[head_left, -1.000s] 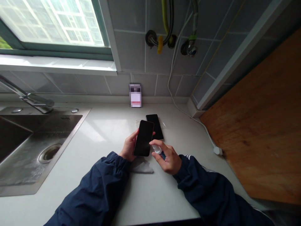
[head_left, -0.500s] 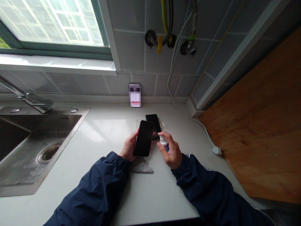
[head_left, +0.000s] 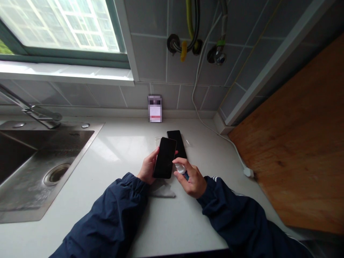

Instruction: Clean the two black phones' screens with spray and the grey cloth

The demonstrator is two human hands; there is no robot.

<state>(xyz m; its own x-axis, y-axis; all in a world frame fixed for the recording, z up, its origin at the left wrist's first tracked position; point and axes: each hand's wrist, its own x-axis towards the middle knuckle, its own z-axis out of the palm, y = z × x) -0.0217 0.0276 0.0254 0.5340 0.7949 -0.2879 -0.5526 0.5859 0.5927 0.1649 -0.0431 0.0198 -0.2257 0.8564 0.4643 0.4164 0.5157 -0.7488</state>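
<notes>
Steadily, a black smartphone (head_left: 165,158) sits tilted in the left hand (head_left: 147,166), its grip clamped around the phone's edges. At 3 o'clock, the right hand (head_left: 191,180) pinches a white-topped spray bottle (head_left: 180,169). A second phone (head_left: 175,139) lies on the desk (head_left: 120,154) at 12 o'clock, a folded cloth (head_left: 162,191) at 6.

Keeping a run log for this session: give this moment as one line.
left hand: holds black smartphone | right hand: holds white-capped spray bottle | second smartphone: flat on white countertop
</notes>
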